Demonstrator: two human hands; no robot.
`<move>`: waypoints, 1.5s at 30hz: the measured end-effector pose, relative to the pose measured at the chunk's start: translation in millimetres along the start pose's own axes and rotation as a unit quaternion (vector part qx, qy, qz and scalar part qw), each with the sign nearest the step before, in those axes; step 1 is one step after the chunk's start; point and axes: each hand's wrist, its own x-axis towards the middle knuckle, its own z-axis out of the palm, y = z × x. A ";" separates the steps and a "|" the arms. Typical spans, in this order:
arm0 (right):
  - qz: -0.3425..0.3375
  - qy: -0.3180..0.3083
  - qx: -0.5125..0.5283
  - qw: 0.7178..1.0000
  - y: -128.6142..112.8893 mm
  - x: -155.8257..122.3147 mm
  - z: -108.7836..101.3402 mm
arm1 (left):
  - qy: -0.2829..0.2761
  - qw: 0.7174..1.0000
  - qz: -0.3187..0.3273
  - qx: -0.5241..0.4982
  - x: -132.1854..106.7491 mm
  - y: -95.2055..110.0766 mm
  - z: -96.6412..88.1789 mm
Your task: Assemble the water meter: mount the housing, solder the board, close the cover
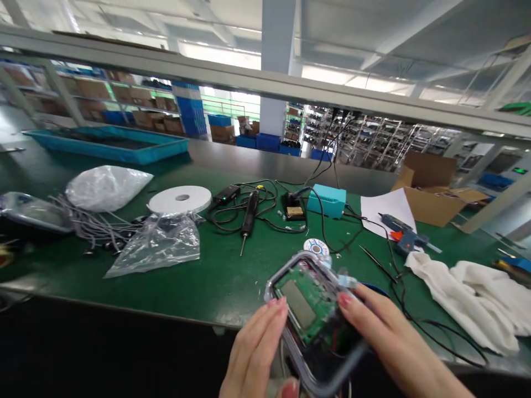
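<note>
Both my hands hold a clear plastic housing (290, 276) with a green circuit board (305, 309) inside it, low in the middle of the view over the near table edge. My left hand (255, 354) grips its left side, fingers on the board and thumb at the lower rim. My right hand (394, 337) clasps the right side with fingers curled over the board. Red wires show under the board.
On the green table (215, 276) lie a soldering iron (249, 218), a teal solder station (327, 200), a solder spool (316, 247), a glue gun (404, 235), white cloth (477, 298), plastic bags (157, 243), a white tape roll (179, 199), cables and a cardboard box (431, 193).
</note>
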 end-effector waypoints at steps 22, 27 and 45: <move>-0.014 -0.003 0.104 0.994 5.2 1.1 26.7 | -0.109 0.961 -0.246 0.066 35.2 -57.2 -1.3; -0.004 0.114 -0.166 0.979 85.9 13.0 11.3 | -0.091 0.958 -0.248 0.108 41.5 -56.4 23.6; 0.117 -0.095 -0.200 0.968 142.2 28.6 -1.5 | -0.312 0.906 -0.241 -0.155 91.0 -98.1 -9.5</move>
